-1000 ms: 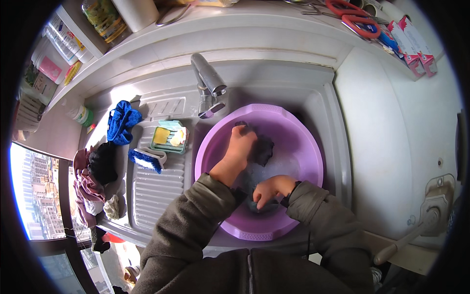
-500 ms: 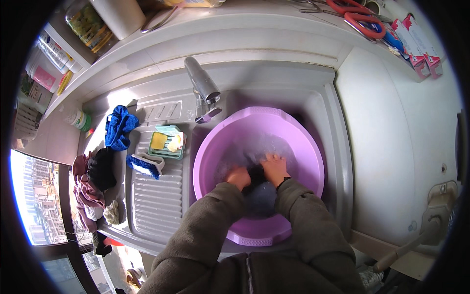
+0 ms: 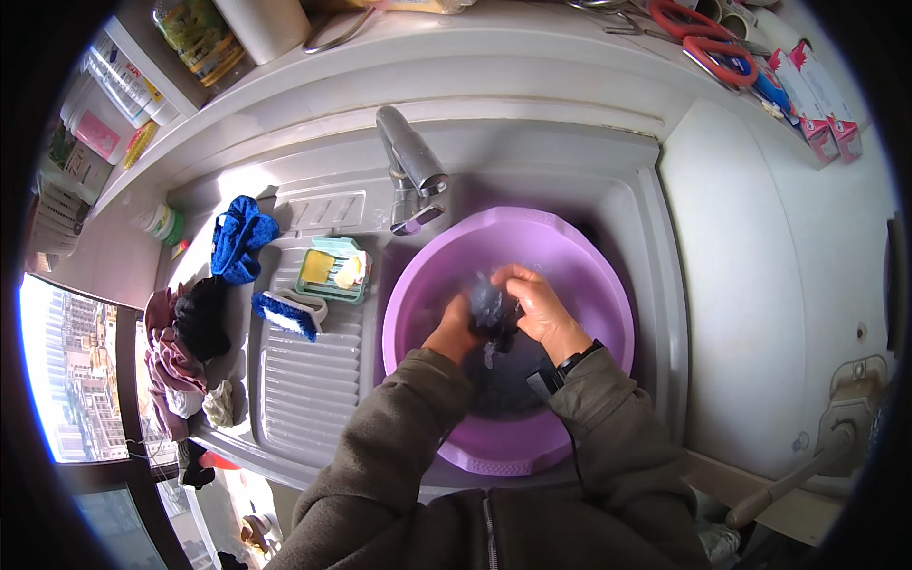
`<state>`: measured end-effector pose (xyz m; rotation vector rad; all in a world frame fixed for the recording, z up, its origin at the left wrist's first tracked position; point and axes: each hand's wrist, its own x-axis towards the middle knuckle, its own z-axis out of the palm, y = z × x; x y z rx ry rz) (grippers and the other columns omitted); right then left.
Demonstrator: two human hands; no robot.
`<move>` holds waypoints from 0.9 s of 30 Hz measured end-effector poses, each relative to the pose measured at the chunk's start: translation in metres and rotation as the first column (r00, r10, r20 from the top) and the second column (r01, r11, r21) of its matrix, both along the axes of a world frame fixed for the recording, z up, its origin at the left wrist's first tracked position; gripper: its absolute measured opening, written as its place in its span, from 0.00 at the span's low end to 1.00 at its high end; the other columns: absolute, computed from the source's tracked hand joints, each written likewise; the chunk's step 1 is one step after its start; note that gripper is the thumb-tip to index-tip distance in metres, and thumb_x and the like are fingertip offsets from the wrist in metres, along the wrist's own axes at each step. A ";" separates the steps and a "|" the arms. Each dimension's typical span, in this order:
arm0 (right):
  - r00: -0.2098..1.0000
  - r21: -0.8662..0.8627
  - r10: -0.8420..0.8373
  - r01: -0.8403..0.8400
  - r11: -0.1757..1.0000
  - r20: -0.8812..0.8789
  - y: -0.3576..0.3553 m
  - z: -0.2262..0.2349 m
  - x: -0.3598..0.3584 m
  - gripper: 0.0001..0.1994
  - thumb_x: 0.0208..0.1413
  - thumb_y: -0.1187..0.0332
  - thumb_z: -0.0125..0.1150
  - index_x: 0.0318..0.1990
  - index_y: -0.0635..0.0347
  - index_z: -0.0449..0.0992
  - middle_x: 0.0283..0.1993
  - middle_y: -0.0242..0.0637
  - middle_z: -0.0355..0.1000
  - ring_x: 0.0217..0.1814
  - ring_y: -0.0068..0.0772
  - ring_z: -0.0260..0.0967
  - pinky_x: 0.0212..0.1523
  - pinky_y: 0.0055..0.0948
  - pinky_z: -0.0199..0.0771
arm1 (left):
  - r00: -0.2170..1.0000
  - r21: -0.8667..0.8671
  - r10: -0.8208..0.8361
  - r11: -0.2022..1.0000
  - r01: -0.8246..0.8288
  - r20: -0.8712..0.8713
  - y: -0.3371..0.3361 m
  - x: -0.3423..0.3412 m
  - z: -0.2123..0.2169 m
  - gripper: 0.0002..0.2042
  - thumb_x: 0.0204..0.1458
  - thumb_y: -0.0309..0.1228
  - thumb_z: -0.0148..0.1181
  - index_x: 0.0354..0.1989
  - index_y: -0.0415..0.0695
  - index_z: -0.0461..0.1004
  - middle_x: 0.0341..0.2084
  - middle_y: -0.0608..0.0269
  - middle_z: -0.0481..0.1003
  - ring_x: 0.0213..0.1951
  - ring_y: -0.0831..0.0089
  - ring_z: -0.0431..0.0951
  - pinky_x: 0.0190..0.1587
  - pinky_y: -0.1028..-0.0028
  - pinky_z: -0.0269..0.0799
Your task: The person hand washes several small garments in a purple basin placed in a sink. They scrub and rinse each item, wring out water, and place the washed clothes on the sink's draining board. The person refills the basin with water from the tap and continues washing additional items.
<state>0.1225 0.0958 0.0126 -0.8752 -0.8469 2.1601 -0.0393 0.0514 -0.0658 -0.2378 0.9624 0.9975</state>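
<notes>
A dark, wet, bunched cloth [image 3: 491, 309] hangs over the water inside a purple basin [image 3: 503, 458], with water dripping from its lower end. My left hand [image 3: 453, 328] grips the cloth's left side, its fingers partly hidden behind it. From the right, my right hand [image 3: 545, 309] holds the same cloth with bent fingers and thumb. A dark band circles the right wrist. Cloudy, greyish water [image 3: 513, 385] covers the bottom of the basin below both hands.
A metal faucet [image 3: 413, 157] rises behind the basin. On the ribbed drainboard at left are a green soap dish [image 3: 313, 288], a blue-bristled brush [image 3: 288, 313], a blue cloth [image 3: 240, 237] and dark, maroon garments [image 3: 171, 347]. Red-handled scissors [image 3: 717, 59] lie on the shelf.
Both hands have come up out of the water, lifting the dark cloth between them. My right hand has turned inward, and its fingers now grip the cloth. The view has shifted slightly.
</notes>
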 end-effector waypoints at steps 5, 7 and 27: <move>0.909 -0.061 -0.391 0.386 0.920 -0.146 0.009 0.027 0.003 0.13 0.59 0.73 0.54 0.50 0.61 0.78 0.48 0.38 0.75 0.52 0.34 0.72 0.57 0.35 0.73 | 0.992 0.232 0.123 0.965 -0.125 0.024 0.010 0.007 0.034 0.17 0.67 0.37 0.44 0.52 0.39 0.75 0.46 0.53 0.80 0.51 0.57 0.80 0.60 0.52 0.73; 0.899 0.269 -0.438 0.420 0.867 0.010 0.004 0.024 0.001 0.19 0.62 0.66 0.58 0.59 0.61 0.74 0.55 0.42 0.71 0.61 0.39 0.67 0.65 0.39 0.65 | 0.973 0.329 0.203 0.916 -0.229 0.112 0.007 0.014 0.056 0.19 0.68 0.41 0.45 0.54 0.40 0.73 0.48 0.53 0.79 0.52 0.57 0.79 0.59 0.54 0.74; 0.861 0.064 -0.155 0.142 0.988 0.485 -0.011 -0.015 -0.004 0.21 0.64 0.55 0.54 0.43 0.68 0.80 0.40 0.41 0.78 0.38 0.34 0.73 0.38 0.39 0.70 | 0.250 0.048 -0.062 0.910 0.412 -0.966 -0.004 0.045 0.088 0.17 0.58 0.39 0.56 0.48 0.39 0.78 0.43 0.49 0.79 0.44 0.62 0.80 0.48 0.63 0.75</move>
